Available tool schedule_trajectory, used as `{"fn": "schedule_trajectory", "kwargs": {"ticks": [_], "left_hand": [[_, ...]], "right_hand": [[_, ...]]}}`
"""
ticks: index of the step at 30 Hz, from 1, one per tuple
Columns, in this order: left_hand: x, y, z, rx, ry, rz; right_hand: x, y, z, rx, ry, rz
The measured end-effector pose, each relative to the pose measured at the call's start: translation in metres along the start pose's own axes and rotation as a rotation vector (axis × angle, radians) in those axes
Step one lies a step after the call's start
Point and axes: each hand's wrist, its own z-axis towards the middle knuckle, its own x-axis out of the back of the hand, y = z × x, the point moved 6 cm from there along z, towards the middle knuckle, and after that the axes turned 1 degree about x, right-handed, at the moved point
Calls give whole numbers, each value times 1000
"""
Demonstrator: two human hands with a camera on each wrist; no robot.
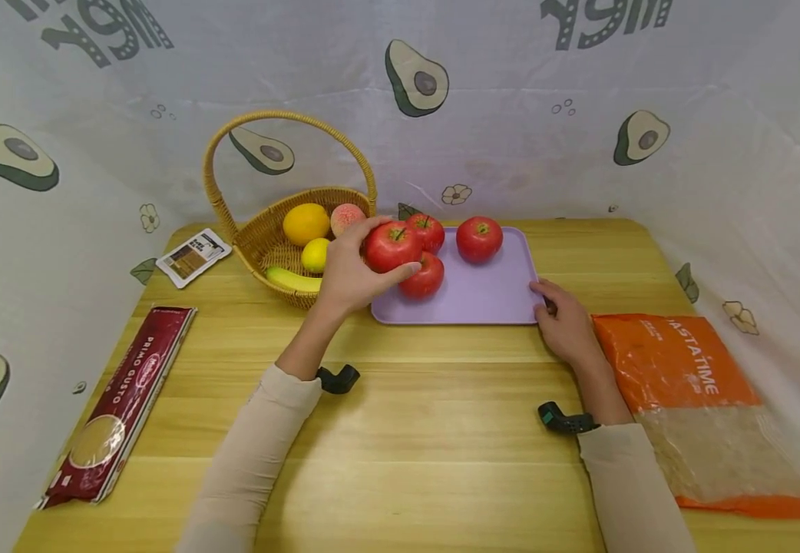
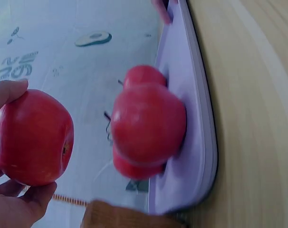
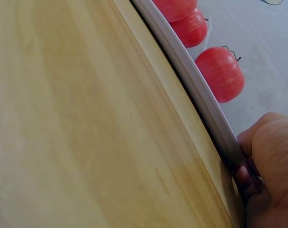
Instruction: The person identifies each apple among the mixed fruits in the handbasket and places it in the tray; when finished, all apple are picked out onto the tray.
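My left hand (image 1: 353, 270) grips a red apple (image 1: 391, 249) between thumb and fingers, held up over the left end of a lilac tray (image 1: 490, 296). In the left wrist view, the held apple (image 2: 39, 140) is raised apart from the apples on the tray. Three more red apples rest there: a front one (image 1: 422, 278), one behind it (image 1: 429, 230) and one farther right (image 1: 479, 240). At the tray's right edge, my right hand (image 1: 567, 326) pinches the rim; the right wrist view has the thumb and fingers (image 3: 244, 178) at that corner.
Left of the tray stands a wicker basket (image 1: 251, 240) with a tall handle, holding a peach (image 1: 346, 218), yellow fruits (image 1: 305, 224) and a banana (image 1: 292, 279). A small pouch (image 1: 194, 257) and maroon pasta packet (image 1: 123, 399) lie left; an orange bag (image 1: 697, 407) lies right.
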Motion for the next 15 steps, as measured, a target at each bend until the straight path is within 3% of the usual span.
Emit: {"fn": "schedule_trajectory", "kwargs": {"ticks": [5, 15], "left_hand": [[-27, 12, -1, -41, -22, -14], [-86, 25, -2, -53, -147, -46]], "right_hand": [[1, 0, 1, 7, -4, -6], [-1, 3, 1, -10, -13, 8]]}}
